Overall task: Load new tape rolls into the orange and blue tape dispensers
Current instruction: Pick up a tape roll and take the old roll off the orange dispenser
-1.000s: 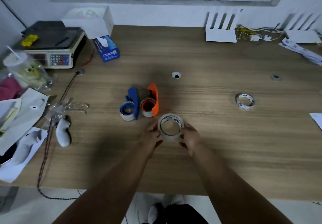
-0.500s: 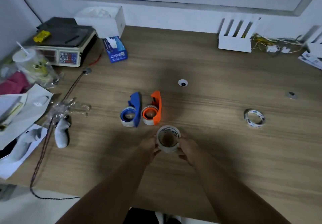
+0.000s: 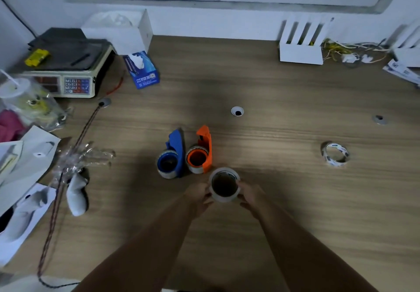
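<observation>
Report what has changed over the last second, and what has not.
Little changed. Both hands, left hand and right hand, keep the clear tape roll between them, now closer to the orange dispenser. Nothing was picked up or released. The blue dispenser and the printed tape ring stayed where they were on the table; the camera view shifted.

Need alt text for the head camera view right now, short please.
Both hands, left hand and right hand, hold a clear tape roll over a wooden table, just in front of a blue dispenser and an orange dispenser standing side by side.
</observation>
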